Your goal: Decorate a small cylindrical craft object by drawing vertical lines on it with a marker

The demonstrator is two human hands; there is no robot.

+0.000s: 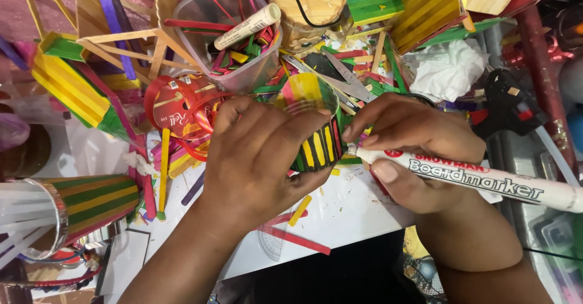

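Gripping a small clear cup (pixel 313 125) clad in yellow, green and red craft sticks, the left hand (pixel 264 158) is wrapped around its side, fingers curled over the rim, tilting it above the white table (pixel 358 216). The right hand (pixel 410 149) is closed on a white marker (pixel 480 179), tip touching the cup's striped wall near the base.

From where I stand, the likeliest slip is the marker skidding off the narrow sticks: the wall is ribbed and curved, so the tip could jump a gap and streak the neighbouring colour or the left fingers, which sit just beside the tip. Squeezing the thin cup too hard could flex it and pop a glued stick loose.

Loose sticks (pixel 300 210) lie on the table below the hands, and a nudge could send them off the near edge. Further back, scissors (pixel 343 76) lie near the cup, and a tub of sticks (pixel 240 34) with a second marker (pixel 246 28) stands close enough that a lifted elbow could tip it. A black glue gun (pixel 507 104) rests to the right.
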